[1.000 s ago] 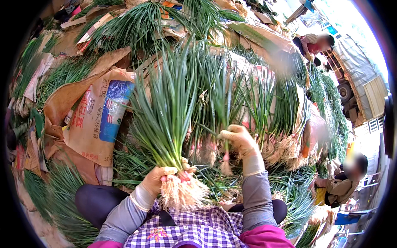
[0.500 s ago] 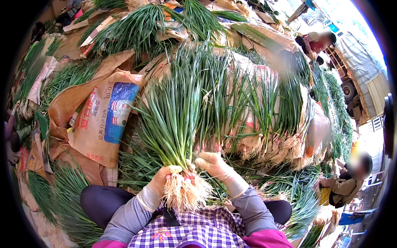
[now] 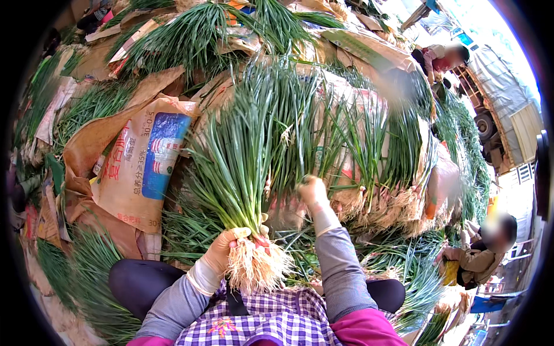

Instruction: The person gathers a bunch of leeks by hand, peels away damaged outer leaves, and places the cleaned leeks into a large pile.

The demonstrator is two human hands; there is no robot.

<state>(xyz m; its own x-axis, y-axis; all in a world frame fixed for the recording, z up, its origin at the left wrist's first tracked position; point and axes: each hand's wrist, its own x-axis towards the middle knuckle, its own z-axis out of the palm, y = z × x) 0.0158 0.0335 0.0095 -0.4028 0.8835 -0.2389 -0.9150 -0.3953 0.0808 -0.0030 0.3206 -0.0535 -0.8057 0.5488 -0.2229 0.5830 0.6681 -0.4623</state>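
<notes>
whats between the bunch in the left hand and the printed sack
In the head view, only loose green onions lie between the held bunch and the printed sack.

Bright daylight comes from the upper right, glaring there; fisheye bending and a black rim frame soft, blurred patches.

Matt, waxy-looking green onion leaves (image 3: 242,155) end in stringy pale roots (image 3: 257,268); the sack (image 3: 141,167) looks like woven plastic with creased brown paper; gloves (image 3: 219,254) appear thin rubber.
</notes>
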